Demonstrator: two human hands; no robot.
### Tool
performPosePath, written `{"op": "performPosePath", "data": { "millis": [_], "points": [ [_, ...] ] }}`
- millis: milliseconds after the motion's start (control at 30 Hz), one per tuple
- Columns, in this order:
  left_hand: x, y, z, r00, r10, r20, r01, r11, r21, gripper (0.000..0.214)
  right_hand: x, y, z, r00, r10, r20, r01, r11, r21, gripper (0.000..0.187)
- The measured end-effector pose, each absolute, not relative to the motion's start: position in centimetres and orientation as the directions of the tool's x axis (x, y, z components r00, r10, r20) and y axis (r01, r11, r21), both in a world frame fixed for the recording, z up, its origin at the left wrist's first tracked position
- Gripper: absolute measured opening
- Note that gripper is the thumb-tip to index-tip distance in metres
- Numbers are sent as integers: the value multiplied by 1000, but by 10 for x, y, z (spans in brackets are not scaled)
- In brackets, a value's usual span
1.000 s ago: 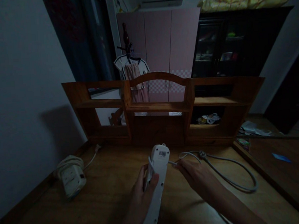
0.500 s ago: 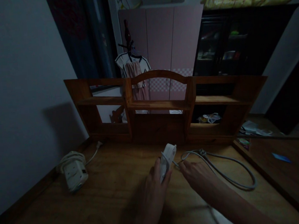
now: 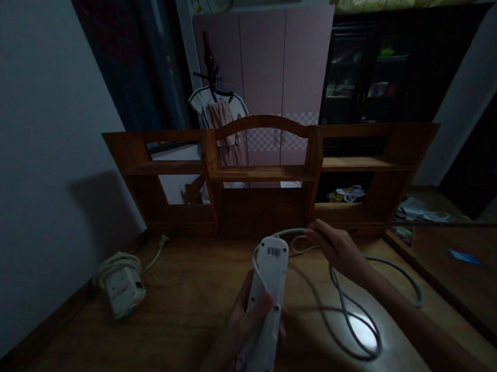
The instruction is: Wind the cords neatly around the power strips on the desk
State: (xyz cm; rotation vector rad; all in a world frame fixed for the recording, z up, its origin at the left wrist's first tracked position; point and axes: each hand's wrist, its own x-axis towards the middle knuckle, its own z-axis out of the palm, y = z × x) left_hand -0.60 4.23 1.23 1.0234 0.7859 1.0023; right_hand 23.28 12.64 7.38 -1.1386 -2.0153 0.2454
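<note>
A white power strip (image 3: pixel 269 299) is tilted up over the wooden desk, its screwed underside and a small label facing me. My left hand (image 3: pixel 252 317) is closed around its middle, the thumb pressing a stretch of cord against the underside. From the far end of the strip the grey-white cord (image 3: pixel 293 231) runs right to my right hand (image 3: pixel 332 242), whose fingers pinch it. Beyond that hand the cord drops in loose loops onto the desk. The plug end is not clearly visible.
A second white power strip (image 3: pixel 125 287), wound in its own cord, lies on the desk (image 3: pixel 178 329) at left by the wall. A wooden shelf unit (image 3: pixel 265 176) spans the desk's back edge. At right stands a lower brown surface (image 3: pixel 458 290) with a blue card (image 3: pixel 464 257).
The power strip has turned so that its underside faces me. My right hand has risen from the desk and moved right, drawing the cord out and lifting part of its loop.
</note>
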Motion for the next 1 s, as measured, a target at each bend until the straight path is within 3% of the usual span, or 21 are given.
{"op": "performPosePath", "data": {
  "millis": [133, 267, 433, 567, 667, 733, 800, 900, 1000],
  "points": [
    [-3, 25, 15, 527, 846, -81, -341, 298, 892, 100, 237, 130, 74, 10, 723, 690, 499, 595, -630, 21],
    [0, 23, 15, 477, 860, -179, -306, 354, 884, 106, 237, 122, 78, 208, 646, 734, 412, 623, -665, 21],
    [-5, 12, 19, 505, 830, -235, -231, 393, 890, 107, 237, 125, 85, 12, 777, 630, 390, 576, -718, 23],
    [-7, -4, 23, 490, 842, -226, -270, 393, 879, 116, 232, 134, 83, -117, 829, 547, 240, 558, -794, 29],
    [-7, -10, 26, 448, 868, -212, -317, 376, 871, 122, 229, 137, 78, -326, 855, 403, 160, 470, -868, 34],
    [-5, -9, 28, 419, 888, -188, -347, 349, 871, 116, 225, 134, 73, -483, 830, 278, 134, 384, -914, 37],
    [-2, -3, 32, 350, 929, -118, -393, 260, 882, 93, 218, 128, 66, -545, 812, 210, 126, 327, -937, 39],
    [6, 14, 39, 169, 985, -21, -395, 87, 915, 57, 201, 111, 50, -490, 845, 213, 185, 339, -922, 38],
    [13, 30, 41, 86, 996, 4, -315, 23, 949, 47, 180, 93, 35, -367, 886, 284, 341, 412, -845, 30]
  ]
}}
